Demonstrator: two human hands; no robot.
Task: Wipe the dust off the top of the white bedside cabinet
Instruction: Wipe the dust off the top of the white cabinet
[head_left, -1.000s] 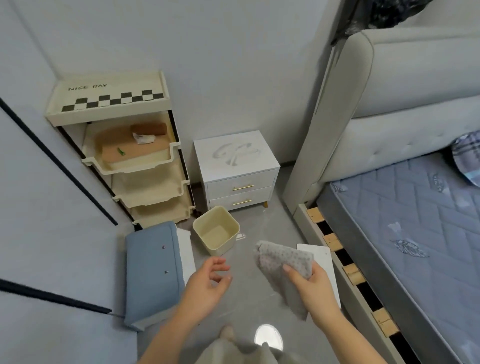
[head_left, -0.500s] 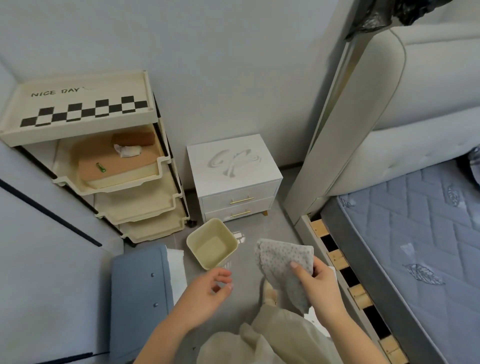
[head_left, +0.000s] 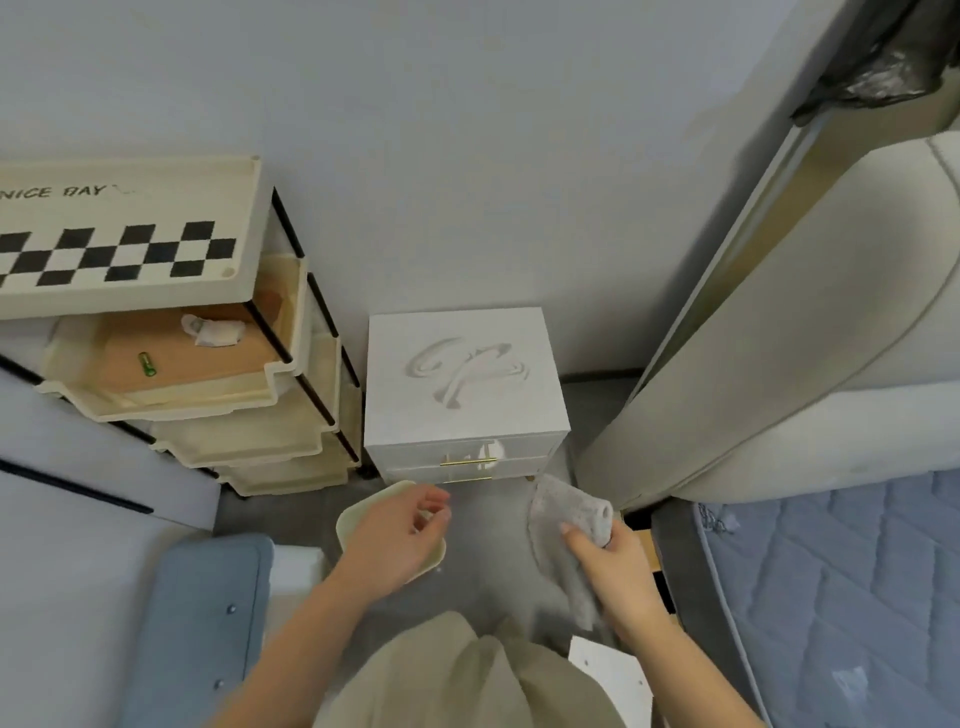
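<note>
- The white bedside cabinet (head_left: 462, 384) stands on the floor against the grey wall, between a cream tiered shelf cart (head_left: 171, 332) on its left and the padded bed headboard (head_left: 810, 332) on its right.
- Its top carries a layer of dust, with curved smear marks (head_left: 465, 366) near the middle where the surface shows cleaner; nothing rests on the top.
- Two drawer fronts with gold handles (head_left: 467, 461) face the person, and a pale smudge sits beside the upper handle.
- The right hand (head_left: 618, 577) is closed on a grey speckled cloth (head_left: 569, 525), thumb over its front, with the cloth bunched above the fingers and a tail hanging below the hand. The cloth is held in the air in front of the cabinet's lower right front corner, not touching the top.
- The left hand (head_left: 397, 535) is empty, fingers loosely curled with thumb and fingertips close together, hovering over a cream square bin (head_left: 358, 512) that sits on the floor just in front of the cabinet.
- The two hands are apart, both lower in view than the cabinet top.
- The cart's top tray has a black and white checker strip and printed lettering; the tray below holds a brown board (head_left: 176, 353), a crumpled white scrap (head_left: 213, 330) and a small green item (head_left: 147, 364).
- A blue-grey panel (head_left: 202, 623) lies on the floor at lower left, and a white board (head_left: 613, 670) lies at lower right near the bed frame.
- A blue quilted mattress (head_left: 841, 587) fills the lower right corner.
</note>
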